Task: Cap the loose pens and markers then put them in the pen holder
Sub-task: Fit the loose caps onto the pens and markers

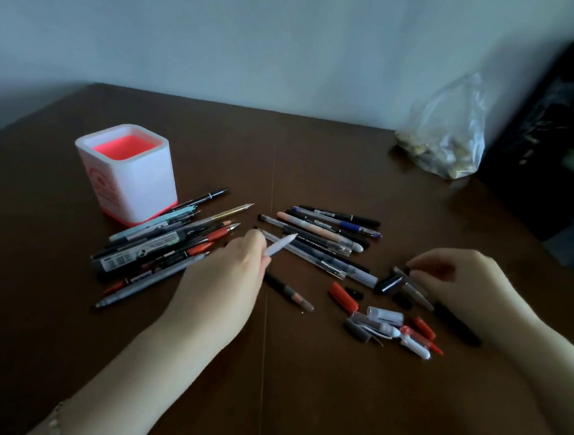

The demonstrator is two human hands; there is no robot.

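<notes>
White square pen holder (127, 174) upright on the dark table (299, 390), red interior showing; clear plastic bag (446, 140) far right, pale lumps inside, too blurred to name. Loose pens (159, 245) heaped just beside the holder. Left hand (230, 271) pinching a white pen (281, 246); right hand (462, 279) curled above loose caps (387, 321) — grip impossible to tell
</notes>
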